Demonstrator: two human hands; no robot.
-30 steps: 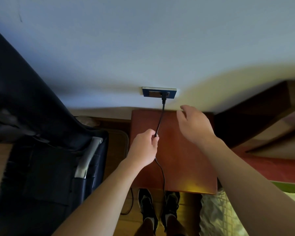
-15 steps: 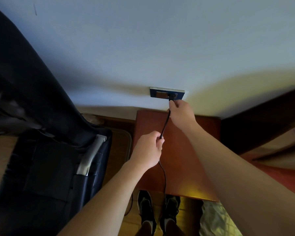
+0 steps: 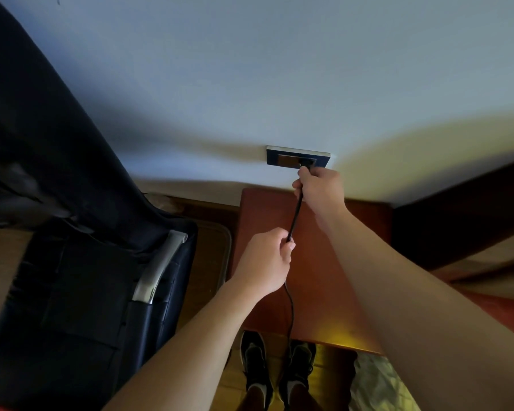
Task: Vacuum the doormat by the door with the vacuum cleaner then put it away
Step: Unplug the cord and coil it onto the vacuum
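At the dark rectangular wall socket (image 3: 298, 157), my right hand (image 3: 319, 188) has now reached the plug, pinching it; my left hand (image 3: 269, 259) grips the thin black cord (image 3: 295, 216) (vacuum unseen; unplugging seems next).

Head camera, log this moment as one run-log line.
stage: at wall socket | right hand: gripping plug | left hand: holding cord | plug seated or out: cannot tell
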